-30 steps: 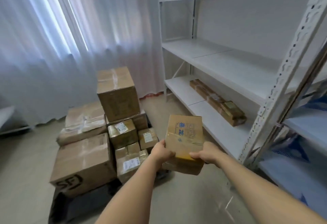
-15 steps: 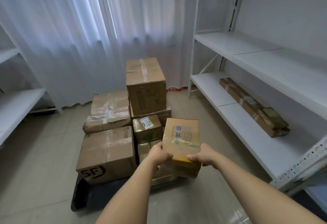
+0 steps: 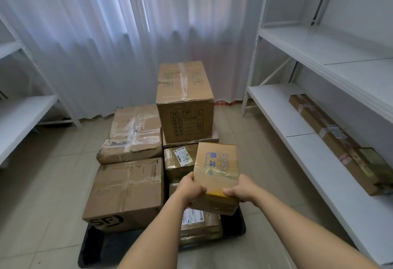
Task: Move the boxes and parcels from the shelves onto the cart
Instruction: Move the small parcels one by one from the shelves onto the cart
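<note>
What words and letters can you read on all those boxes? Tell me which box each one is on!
"SF" in big black letters: front of the large box nearest on the cart.
"X.L" plus blue characters, too blurred to read: small box held in both hands.
White stickers on the taped parcel: too small to read.
Printed grid and symbols on the tall top box: unreadable.
Labels on the long shelf parcel: blurred.

The held box [image 3: 217, 168] is tan with blue print, clear glossy tape and a yellow strip near its near edge. The near left box [image 3: 125, 194] is brown with black "SF" lettering. The cart [image 3: 102, 249] is black, the shelves [image 3: 314, 156] white, the curtain [image 3: 106, 35] sheer white, the floor [image 3: 32, 205] beige tile.
</note>
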